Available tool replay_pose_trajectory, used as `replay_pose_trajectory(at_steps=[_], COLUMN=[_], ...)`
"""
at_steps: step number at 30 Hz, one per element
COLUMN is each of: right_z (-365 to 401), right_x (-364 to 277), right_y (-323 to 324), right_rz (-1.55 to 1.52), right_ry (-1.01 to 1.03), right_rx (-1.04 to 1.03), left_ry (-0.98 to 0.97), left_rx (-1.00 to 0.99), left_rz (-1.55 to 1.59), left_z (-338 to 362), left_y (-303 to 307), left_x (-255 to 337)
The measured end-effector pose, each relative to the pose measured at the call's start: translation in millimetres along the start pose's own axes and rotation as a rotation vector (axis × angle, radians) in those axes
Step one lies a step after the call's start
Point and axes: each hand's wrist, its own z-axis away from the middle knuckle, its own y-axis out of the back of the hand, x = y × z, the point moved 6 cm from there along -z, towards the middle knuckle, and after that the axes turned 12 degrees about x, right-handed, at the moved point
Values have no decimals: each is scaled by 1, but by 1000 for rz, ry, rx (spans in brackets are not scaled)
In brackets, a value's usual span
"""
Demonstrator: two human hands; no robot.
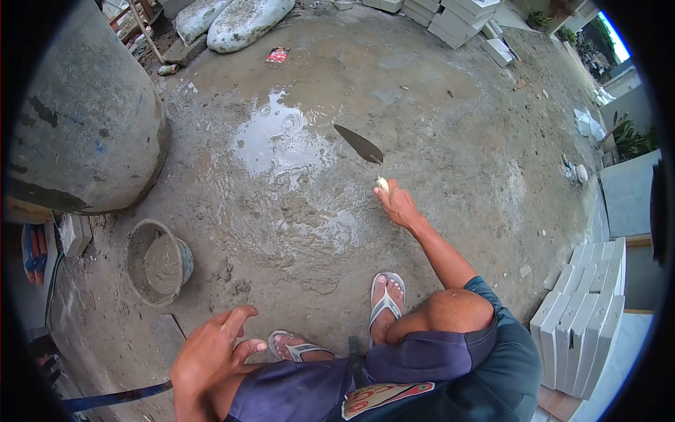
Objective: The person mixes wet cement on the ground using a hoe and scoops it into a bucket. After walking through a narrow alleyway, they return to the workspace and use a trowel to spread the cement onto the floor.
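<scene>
My right hand (399, 205) is wrapped round the pale handle of a trowel (360, 145). Its dark pointed blade is held out over the wet ground, tip toward the upper left. Below the blade and to its left spreads a patch of wet mortar (302, 228) with shiny water on it. My left hand (219, 344) hangs near my left knee, thumb and fingers apart, holding nothing. A bucket (184, 261) with grey mortar inside stands on the ground beyond it, to the left.
A big concrete cylinder (84, 119) rises at the upper left. Filled sacks (249, 22) lie at the top, near a red packet (278, 55). Pale blocks (460, 21) are piled at the top right, and grey slabs (576, 316) stack at the right. My sandalled feet (386, 302) are close to the mortar.
</scene>
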Motion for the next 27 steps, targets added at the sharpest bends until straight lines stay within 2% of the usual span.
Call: replay_pose_trajectory(at_steps=[4,6,8,10,13,14,18,22,24,26,27], right_z=[-9,-20,-35,-41,-44,-47,-47,-22,-11,10,20], right_x=[22,48,103,132,118,105,-3,-81,-98,-112,-111], right_y=[18,39,42,39,30,16,-35,-86,-103,-83,-82], right_rz=[-54,-16,-282,-586,-662,-780,-571,-361,-160,-132,-133], right_ry=[29,34,-397,-723,-739,-762,-556,-194,270,185,378], right_rx=[123,312,186,152,41,-97,-373,-625,-463,-637,-523], left_ry=[-17,15,26,54,48,27,32,17,-11,-39,-57], left_rx=[0,7,-15,-25,18,22,-16,4,-18,-1,-16], left_rz=[6,6,12,23,12,27,-5,2,6,16,27], left_z=[2,5,6,11,10,8,2,-4,-4,-3,-2], left_y=[2,2,4,3,4,5,3,5,2,3,1], left_x=[0,-4,-6,-10,-13,-11,-9,-7,-10,-7,-7])
